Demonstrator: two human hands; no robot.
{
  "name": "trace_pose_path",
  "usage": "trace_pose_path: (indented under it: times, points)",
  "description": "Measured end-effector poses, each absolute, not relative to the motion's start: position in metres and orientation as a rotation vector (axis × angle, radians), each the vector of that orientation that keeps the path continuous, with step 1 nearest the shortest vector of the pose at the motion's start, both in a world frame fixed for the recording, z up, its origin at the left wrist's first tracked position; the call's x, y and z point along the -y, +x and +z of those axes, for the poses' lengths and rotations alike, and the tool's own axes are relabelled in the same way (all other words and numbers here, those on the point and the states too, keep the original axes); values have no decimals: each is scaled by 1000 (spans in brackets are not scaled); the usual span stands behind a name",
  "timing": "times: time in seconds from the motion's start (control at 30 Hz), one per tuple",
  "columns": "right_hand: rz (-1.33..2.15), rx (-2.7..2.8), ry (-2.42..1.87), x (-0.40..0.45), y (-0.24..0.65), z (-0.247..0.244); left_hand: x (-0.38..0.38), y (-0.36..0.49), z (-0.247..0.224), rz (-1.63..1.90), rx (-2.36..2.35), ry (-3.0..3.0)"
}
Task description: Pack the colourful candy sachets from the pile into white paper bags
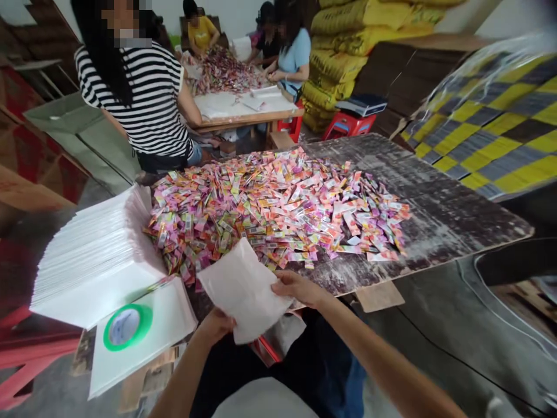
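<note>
A white paper bag or sheet [243,290] is held between both hands over the near edge of the table. My left hand [216,326] pinches its lower left edge, and my right hand [298,288] grips its right edge with fingers closed. Just beyond lies a wide heap of small colourful packets [278,203]. To the left a tall stack of white paper [98,249] leans over. In front of that stack, a green roll of tape [144,325] rests on more white sheets [130,363].
The dark worn tabletop [435,203] extends right. A person in a striped shirt [143,93] stands across the table at left. Behind, several people work at another table [243,107] with packets. Yellow sacks [339,58] and a red stool [348,123] stand behind.
</note>
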State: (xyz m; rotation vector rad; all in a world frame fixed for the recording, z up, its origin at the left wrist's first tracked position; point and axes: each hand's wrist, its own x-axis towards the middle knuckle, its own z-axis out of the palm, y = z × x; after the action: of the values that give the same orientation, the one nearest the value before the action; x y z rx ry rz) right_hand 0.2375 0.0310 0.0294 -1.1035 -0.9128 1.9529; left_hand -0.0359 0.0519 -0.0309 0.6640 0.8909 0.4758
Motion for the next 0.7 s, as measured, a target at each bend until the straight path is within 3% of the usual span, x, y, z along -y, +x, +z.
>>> trace_pose_path:
  times: [0.13,0.23,0.37,0.43,0.47,0.57,0.7]
  points:
    - [1948,1667,-1216,-52,273,109,-49,-59,-25,69,-768,1047]
    - [1798,1966,-1349,-98,306,156,-51,-74,-33,68,-898,1147]
    - [1172,1542,-1549,-214,333,217,-54,-81,-58,171,-1051,1111]
    - [773,1148,-1437,-277,329,251,-55,-80,-70,232,-1105,1053]
    - [741,1050,-1356,-303,321,267,-56,-79,-74,254,-1130,1025]
    - [951,1068,-1158,-343,283,289,-58,-79,-75,283,-1179,976]
    - [1366,1422,-897,-303,230,244,-56,-81,-66,266,-1228,977]
